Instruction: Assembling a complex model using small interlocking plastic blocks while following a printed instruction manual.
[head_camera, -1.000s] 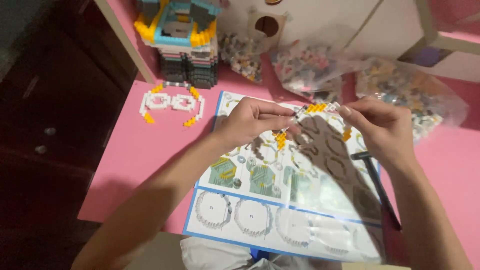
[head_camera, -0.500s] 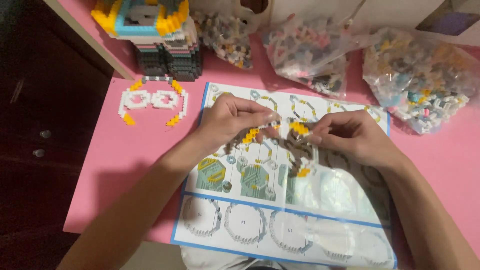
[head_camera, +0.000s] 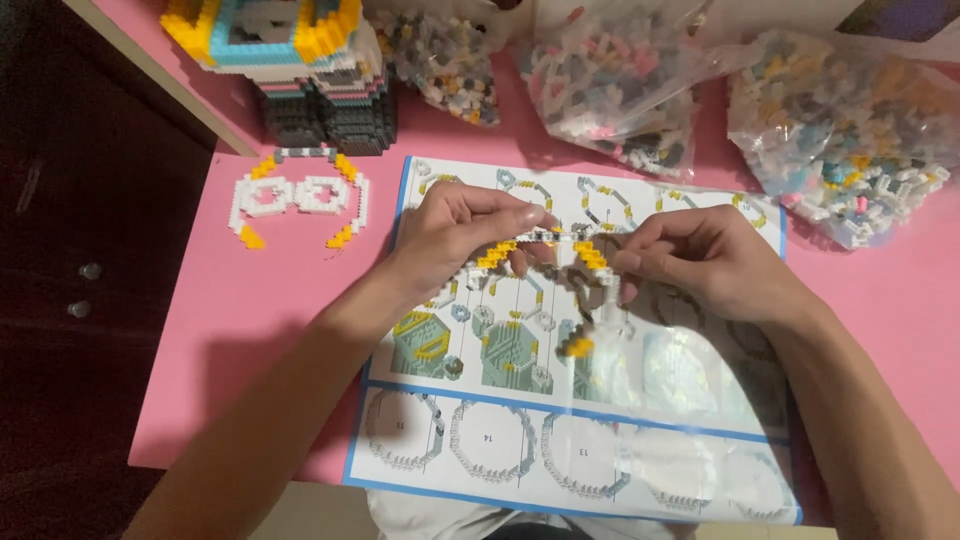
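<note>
Head view, looking straight down at a pink table (head_camera: 250, 330)

Left hand (head_camera: 460, 235) and right hand (head_camera: 700, 262) raised just above an open instruction sheet (head_camera: 600, 440), fingertips facing each other across a small gap

Between them a thin strip of tiny building bricks (head_camera: 555, 245), white and grey with yellow ends, long axis running left to right, roughly level with the sheet's top edge

Left thumb and forefinger closed on the strip's left end; right thumb and forefinger closed on its right end, so both hands gripping the same piece, neither one nearer than the other

A short tail of the strip hanging down below the right fingers, ending in a yellow tip (head_camera: 577, 345), blurred, its exact shape hard to tell

Strip held clear of the paper, not resting on it, centre of the piece lying midway between the two grips

To the left, well apart from the hands, a finished white and yellow brick piece (head_camera: 298, 200) lying flat on the table

At the top left, a taller stacked brick model (head_camera: 290, 60) in yellow, blue, white and dark grey

Along the top edge, three clear bags of loose bricks (head_camera: 620, 80), the rightmost one open with pieces spilling near the sheet's corner

Forearms coming in from the bottom corners, meeting over the sheet's upper half
</note>
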